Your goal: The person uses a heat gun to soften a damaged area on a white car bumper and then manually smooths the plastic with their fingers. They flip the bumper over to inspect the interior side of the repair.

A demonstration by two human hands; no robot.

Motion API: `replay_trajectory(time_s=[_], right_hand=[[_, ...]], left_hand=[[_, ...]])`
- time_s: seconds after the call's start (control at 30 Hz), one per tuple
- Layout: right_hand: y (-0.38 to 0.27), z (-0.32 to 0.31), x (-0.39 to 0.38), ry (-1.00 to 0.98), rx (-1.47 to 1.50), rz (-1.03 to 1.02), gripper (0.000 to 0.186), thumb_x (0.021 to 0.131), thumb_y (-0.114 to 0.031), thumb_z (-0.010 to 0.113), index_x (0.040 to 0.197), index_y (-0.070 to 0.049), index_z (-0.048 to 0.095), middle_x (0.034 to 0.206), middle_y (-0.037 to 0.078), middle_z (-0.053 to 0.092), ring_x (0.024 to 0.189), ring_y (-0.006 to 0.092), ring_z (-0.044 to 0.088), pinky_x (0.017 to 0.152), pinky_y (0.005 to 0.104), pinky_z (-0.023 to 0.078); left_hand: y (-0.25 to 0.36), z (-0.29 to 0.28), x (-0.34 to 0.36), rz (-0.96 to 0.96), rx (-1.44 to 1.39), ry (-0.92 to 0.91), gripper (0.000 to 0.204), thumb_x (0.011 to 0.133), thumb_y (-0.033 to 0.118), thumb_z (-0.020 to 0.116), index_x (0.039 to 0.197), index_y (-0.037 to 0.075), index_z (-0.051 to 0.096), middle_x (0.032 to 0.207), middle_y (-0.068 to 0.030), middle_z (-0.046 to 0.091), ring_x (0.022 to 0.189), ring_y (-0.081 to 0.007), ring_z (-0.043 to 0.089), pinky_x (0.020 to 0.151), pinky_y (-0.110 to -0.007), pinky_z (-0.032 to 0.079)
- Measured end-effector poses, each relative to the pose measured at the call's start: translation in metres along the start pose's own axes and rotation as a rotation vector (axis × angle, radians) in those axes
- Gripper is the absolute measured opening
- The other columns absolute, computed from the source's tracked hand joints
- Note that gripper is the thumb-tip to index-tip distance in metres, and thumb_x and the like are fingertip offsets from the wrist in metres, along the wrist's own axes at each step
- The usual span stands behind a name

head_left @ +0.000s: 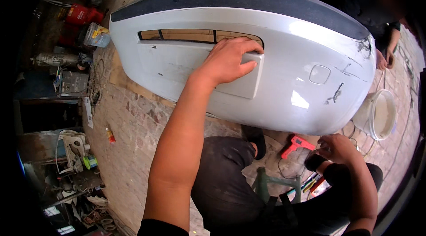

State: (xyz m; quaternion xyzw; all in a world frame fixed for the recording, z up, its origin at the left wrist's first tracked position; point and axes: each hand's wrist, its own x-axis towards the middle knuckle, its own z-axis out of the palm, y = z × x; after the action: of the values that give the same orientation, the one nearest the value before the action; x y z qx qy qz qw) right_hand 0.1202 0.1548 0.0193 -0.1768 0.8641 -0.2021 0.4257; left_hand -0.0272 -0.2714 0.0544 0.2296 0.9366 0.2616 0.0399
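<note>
A silver-white car bumper (pixel 177 69) with a dark upper strip lies across the middle, scuffed and dark-marked at its right end. My left hand (pixel 228 60) reaches over the raised panel, its fingers hooked over the lower edge of the long slot. The left thumb rests apart on the panel. Just below the bumper's near right edge is my right hand (pixel 337 148), its fingers curled together; whatever they hold, if anything, is too small to make out. Beside that hand a red heat gun (pixel 294 147) lies on the floor, its cord trailing.
A white bucket (pixel 382 114) stands at the bumper's right end, where another person (pixel 361 3) in dark clothes is close by. Below my lap is a green stool (pixel 262 182). A red machine (pixel 82 14) and clutter line the left. A small bottle (pixel 110 135) lies on the brick floor.
</note>
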Motion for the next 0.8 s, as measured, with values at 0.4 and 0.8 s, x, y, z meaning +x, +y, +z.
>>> replay_trajectory(time_s=[0.4,0.8], right_hand=[[0.005,0.0,-0.021,0.129,-0.055,-0.125,0.038,0.088,-0.035,0.077,0.111,-0.005,0.073,0.097,0.016,0.077,0.093,0.039,0.072,0.083,0.0482,0.056],[0.015,-0.005,-0.07,0.211,-0.057,-0.196,0.039,0.088,-0.038,0.075,0.109,-0.006,0.073,0.095,0.018,0.075,0.094,0.0411,0.071,0.083,0.0505,0.055]], left_hand=[[0.022,0.0,0.009,-0.086,-0.083,-0.058,0.025,0.089,0.016,0.067,0.113,0.007,0.067,0.119,-0.0112,0.069,0.116,-0.0323,0.064,0.102,-0.042,0.05],[0.025,-0.006,-0.003,-0.341,-0.092,0.155,0.022,0.095,0.013,0.067,0.114,0.004,0.069,0.119,-0.0105,0.073,0.112,-0.0248,0.066,0.101,-0.035,0.049]])
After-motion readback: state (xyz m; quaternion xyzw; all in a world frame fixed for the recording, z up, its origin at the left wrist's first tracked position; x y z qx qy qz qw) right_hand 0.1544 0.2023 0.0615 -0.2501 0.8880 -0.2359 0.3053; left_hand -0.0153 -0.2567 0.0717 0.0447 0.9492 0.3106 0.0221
